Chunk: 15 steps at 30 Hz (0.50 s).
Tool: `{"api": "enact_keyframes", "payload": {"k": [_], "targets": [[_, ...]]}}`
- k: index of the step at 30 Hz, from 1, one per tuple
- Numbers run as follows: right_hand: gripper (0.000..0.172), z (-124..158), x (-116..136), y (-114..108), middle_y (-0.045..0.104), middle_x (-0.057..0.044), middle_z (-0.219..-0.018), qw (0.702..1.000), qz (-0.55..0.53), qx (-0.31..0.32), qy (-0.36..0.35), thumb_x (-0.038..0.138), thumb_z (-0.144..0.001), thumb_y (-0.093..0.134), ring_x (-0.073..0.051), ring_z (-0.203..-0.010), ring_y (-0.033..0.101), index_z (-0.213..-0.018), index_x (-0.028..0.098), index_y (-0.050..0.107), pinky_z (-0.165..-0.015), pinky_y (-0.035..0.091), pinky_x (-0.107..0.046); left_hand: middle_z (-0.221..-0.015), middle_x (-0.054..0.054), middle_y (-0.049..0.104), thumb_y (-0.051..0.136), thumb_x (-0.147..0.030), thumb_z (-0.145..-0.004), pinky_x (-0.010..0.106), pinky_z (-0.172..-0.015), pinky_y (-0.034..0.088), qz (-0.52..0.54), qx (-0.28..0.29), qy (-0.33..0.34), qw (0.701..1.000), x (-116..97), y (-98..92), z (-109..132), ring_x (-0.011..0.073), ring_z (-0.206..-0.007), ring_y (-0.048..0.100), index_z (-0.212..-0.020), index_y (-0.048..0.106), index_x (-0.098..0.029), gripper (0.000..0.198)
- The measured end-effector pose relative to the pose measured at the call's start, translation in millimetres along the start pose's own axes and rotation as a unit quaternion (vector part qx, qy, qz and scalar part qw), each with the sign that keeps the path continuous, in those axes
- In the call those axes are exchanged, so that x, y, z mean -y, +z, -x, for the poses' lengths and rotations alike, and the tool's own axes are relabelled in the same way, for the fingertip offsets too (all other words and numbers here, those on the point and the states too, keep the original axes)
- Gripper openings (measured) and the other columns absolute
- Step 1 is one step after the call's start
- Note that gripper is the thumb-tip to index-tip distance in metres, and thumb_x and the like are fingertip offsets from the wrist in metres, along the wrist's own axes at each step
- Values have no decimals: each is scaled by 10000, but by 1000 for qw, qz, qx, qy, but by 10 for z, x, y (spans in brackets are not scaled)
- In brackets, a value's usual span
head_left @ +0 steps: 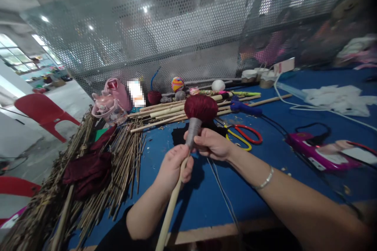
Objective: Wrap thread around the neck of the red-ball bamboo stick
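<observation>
A pale wooden stick slants up from the table's front edge. Its top end carries a round, dark red cloth-covered head, and grey thread wound closely round the neck binds the two. My left hand is closed round the stick just below the winding. Against the wound neck, the fingers of my right hand are closed; their tips are partly hidden. Loose grey thread hangs from beneath my right hand toward the front edge. Behind my hands lies black cloth.
Red-and-yellow scissors and a blue-handled tool lie to the right, near a magenta device. Bundled twigs and dark red cloth cover the left. Sticks lie behind, before a perforated metal screen.
</observation>
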State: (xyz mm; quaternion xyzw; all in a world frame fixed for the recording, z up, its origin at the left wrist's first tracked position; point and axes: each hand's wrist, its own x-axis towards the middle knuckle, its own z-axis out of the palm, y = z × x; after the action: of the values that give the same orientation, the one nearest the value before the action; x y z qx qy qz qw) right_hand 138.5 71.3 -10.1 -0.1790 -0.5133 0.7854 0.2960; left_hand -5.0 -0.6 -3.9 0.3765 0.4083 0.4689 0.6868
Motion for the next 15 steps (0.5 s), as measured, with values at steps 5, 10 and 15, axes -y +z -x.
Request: {"api": "enact_keyframes", "payload": {"k": [5, 10, 15], "targets": [[328, -23, -28, -9, 416, 78, -464, 995, 51, -82, 9, 409, -699, 656, -3, -333, 176, -747, 138, 478, -322, 68, -178, -502, -40, 494, 428, -540, -791, 161, -292, 247, -93, -24, -27, 995, 43, -14, -41, 41, -298, 325, -941, 531, -136, 443], [354, -52, -50, 46, 300, 117, -411, 988, 66, -132, 37, 428, -659, 680, -13, -317, 158, -722, 159, 459, -304, 85, -176, -647, -33, 537, 617, -398, -716, 162, -422, 349, -284, -154, 156, 933, 102, 10, -22, 54, -474, 453, -1029, 531, -167, 399], [364, -38, 7, 163, 359, 99, -429, 987, 108, -119, 3, 459, -687, 648, -10, -324, 206, -753, 133, 500, -316, 100, -183, -566, -49, 534, 597, -406, -728, 163, -347, 305, -229, -145, 127, 954, 69, -40, -40, 39, -364, 395, -956, 539, -150, 348]]}}
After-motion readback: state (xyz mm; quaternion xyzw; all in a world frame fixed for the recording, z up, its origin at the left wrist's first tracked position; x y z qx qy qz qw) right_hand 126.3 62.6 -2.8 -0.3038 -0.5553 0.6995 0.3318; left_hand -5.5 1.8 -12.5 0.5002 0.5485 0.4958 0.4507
